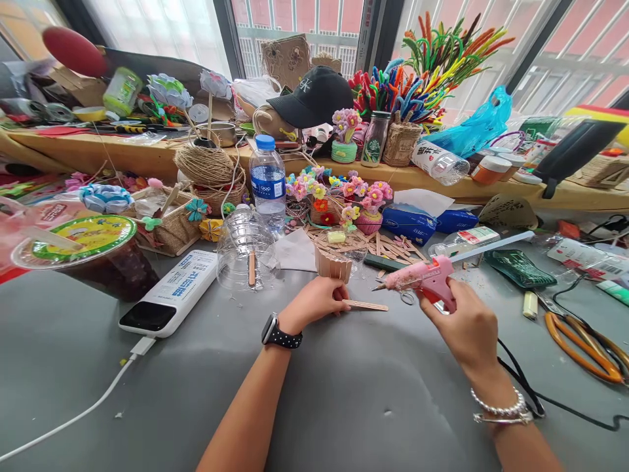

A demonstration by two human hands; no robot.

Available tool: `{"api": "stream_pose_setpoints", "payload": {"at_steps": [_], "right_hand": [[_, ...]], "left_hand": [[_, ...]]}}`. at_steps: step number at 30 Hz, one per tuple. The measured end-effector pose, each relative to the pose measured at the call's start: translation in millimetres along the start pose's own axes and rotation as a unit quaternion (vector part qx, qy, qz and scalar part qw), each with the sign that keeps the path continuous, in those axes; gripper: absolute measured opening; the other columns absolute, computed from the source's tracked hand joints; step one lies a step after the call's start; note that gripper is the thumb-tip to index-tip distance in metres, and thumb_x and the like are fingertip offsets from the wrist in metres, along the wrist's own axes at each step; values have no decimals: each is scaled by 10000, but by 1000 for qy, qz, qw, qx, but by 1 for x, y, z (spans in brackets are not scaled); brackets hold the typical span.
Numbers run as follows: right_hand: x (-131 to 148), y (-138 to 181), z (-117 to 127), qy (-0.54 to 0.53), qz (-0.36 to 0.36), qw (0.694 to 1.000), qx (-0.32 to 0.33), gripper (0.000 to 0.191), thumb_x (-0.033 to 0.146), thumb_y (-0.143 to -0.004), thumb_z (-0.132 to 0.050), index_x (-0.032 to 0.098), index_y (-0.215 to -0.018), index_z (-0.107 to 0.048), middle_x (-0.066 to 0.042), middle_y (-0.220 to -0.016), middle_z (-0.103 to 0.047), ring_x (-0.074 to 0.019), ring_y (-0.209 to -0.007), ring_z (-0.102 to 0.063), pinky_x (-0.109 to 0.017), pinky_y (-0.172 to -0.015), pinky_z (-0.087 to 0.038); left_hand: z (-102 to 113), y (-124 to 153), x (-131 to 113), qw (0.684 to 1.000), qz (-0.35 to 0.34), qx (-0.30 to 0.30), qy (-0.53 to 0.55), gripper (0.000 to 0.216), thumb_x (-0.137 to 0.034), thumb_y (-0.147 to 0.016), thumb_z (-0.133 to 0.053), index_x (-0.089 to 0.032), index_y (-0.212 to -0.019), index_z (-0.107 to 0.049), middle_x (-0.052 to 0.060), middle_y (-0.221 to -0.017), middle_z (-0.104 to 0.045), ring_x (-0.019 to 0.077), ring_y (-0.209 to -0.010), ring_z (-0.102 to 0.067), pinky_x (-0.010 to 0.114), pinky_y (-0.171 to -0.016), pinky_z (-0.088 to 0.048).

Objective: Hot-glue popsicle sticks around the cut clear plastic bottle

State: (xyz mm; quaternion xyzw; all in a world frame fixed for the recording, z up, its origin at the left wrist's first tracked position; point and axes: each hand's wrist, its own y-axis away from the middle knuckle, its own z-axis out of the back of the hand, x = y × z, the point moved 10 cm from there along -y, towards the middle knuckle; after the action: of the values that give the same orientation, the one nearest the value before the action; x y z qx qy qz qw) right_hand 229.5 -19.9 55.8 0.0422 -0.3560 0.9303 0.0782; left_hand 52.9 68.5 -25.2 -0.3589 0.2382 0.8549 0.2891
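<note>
My left hand, with a watch on the wrist, pinches one end of a wooden craft stick low over the grey table. Just behind it stands a small round container faced with upright wooden sticks. My right hand is wrapped round the handle of a pink glue gun. Its nozzle points left, toward the stick but apart from it, and a long translucent glue stick juts from its back. Many loose craft sticks lie heaped behind the container.
A clear plastic dome, a white power bank with a cable and a drink cup stand on the left. Orange-handled scissors and the black cord lie right. A water bottle and tissue packs line the back.
</note>
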Motion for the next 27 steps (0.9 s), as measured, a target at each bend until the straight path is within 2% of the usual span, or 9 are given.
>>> {"api": "stream_pose_setpoints", "payload": {"at_steps": [9,14,20,27], "right_hand": [[36,8,-4,18,82,996,-7,313,350,-750,-472,114,-947,-529,-37,-671,-552,-151,-630,-512,-238,-553,-366],[40,9,-9,13,96,995,5,293,317,-766,-457,114,-963,-531,-29,-668,-547,-137,-608,-496,-234,-549,-360],[41,12,-9,4,111,994,-17,284,308,-765,-456,129,-971,-536,-15,-654,-534,-126,-586,-480,-227,-526,-346],[43,12,-11,1,112,994,-13,259,299,-762,-468,121,-936,-540,-15,-662,-533,-122,-599,-484,-222,-537,-352]], "left_hand": [[1,0,-1,1000,-7,-1,-11,162,-245,-643,-522,-171,-781,-565,-7,-648,-631,143,-663,-574,202,-568,-383],[0,-2,2,1000,-6,-1,-3,159,-241,-641,-518,-166,-774,-562,-6,-639,-623,135,-629,-573,198,-548,-380],[-2,-3,3,1000,-5,2,-2,158,-254,-642,-521,-165,-764,-564,-5,-637,-622,134,-612,-568,198,-541,-382],[1,-2,0,1000,0,0,-19,149,-245,-646,-529,-167,-764,-575,3,-682,-643,148,-682,-573,202,-574,-388]]}}
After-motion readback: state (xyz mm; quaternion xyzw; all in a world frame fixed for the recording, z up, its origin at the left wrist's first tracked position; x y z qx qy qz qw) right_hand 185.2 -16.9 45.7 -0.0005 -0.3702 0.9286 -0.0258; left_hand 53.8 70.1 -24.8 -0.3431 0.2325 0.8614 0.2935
